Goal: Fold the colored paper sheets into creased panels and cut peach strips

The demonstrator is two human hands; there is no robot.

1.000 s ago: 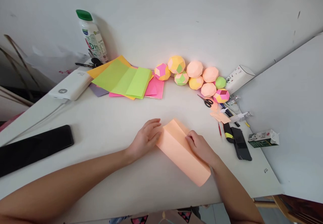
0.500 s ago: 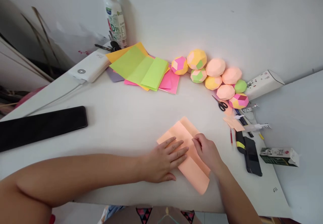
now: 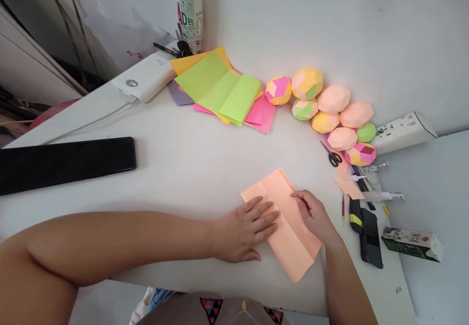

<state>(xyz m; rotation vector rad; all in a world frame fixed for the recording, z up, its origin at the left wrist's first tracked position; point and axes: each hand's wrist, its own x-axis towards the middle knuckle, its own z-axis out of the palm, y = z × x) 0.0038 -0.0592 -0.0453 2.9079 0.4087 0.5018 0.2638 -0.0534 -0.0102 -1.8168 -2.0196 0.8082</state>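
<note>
A sheet of peach paper (image 3: 289,239) with lengthwise creases lies slantwise on the white table, and its right side looks folded over in a layer. My left hand (image 3: 251,227) rests flat on the paper's left part with its fingers spread. At the paper's upper right edge, the thumb and fingers of my right hand (image 3: 311,212) are closed on it. Part of that edge is hidden under the right hand.
Several faceted paper balls (image 3: 334,99) sit along the wall, right of stacked coloured papers (image 3: 220,90). Small scissors (image 3: 333,158), a phone (image 3: 371,239) and a drink carton (image 3: 412,244) are at right. A power bank (image 3: 144,80) and a long black device (image 3: 69,163) lie left.
The paper's right strip now looks folded against the sheet, with my right hand at its edge. My left hand stays flat on the paper. The whole view has shifted somewhat.
</note>
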